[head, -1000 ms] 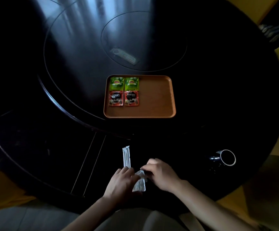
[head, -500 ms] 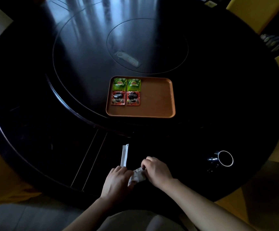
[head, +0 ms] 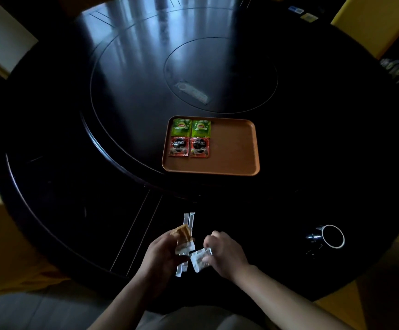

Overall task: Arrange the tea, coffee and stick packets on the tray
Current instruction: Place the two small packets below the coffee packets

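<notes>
Near the desk's [head: 50,163] front edge, the left hand [head: 162,253] grips the stick packets [head: 189,225], long ends pointing toward the tray [head: 231,148] straight ahead. The right hand [head: 224,253] pinches a small white packet [head: 199,258] just beside them.

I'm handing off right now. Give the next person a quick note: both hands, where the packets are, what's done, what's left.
Left hand: holding the white stick packets with an orange-and-white packet, above the near table edge.
Right hand: holding a small white packet beside them.
Tray: two green tea packets in the back row, two red coffee packets directly in front, all in its left part; the right part is bare.
Done: tea and coffee placed.
Left: move the sticks and small packets from the hands onto the tray.
Black mug stands right of the hands, not involved.
</notes>
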A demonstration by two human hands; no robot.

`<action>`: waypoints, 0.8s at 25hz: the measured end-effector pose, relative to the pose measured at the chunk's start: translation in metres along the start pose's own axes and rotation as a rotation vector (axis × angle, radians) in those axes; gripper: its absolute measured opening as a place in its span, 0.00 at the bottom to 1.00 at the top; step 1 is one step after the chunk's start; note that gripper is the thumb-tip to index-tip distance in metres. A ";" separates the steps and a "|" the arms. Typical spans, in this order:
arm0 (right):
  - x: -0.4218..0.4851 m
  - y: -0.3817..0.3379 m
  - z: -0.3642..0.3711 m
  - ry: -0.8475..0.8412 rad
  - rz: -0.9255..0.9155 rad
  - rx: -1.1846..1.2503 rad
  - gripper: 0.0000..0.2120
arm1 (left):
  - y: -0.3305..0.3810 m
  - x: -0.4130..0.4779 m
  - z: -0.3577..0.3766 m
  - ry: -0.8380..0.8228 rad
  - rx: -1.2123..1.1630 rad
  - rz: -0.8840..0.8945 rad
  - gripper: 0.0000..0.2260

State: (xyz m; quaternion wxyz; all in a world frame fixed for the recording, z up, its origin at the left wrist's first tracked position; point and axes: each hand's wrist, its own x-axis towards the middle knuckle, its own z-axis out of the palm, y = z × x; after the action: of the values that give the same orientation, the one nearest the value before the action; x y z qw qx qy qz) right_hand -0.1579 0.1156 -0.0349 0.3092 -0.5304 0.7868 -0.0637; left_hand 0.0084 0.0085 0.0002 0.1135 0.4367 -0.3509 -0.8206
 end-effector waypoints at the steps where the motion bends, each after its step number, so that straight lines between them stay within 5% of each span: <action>1: 0.001 -0.003 -0.002 -0.002 0.002 -0.008 0.12 | 0.003 0.000 0.001 0.023 0.044 0.006 0.16; 6: -0.007 -0.008 0.010 0.100 0.049 -0.041 0.06 | 0.013 0.002 -0.001 0.145 0.074 -0.010 0.15; 9: -0.010 -0.012 0.018 0.159 0.164 0.185 0.03 | 0.013 0.007 -0.009 0.226 -0.019 -0.032 0.11; 12: -0.010 -0.012 0.015 0.212 0.300 0.375 0.14 | 0.009 0.010 -0.017 0.258 -0.016 -0.042 0.10; 20: -0.010 0.003 -0.007 0.290 0.443 0.601 0.13 | 0.002 0.016 -0.029 0.234 0.017 -0.044 0.10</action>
State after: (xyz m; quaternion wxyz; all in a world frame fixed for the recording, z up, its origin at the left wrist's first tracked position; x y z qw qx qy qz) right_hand -0.1616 0.1242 -0.0263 0.3426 -0.2194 0.8638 -0.2972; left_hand 0.0216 -0.0145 -0.0195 0.1322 0.5381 -0.3324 -0.7632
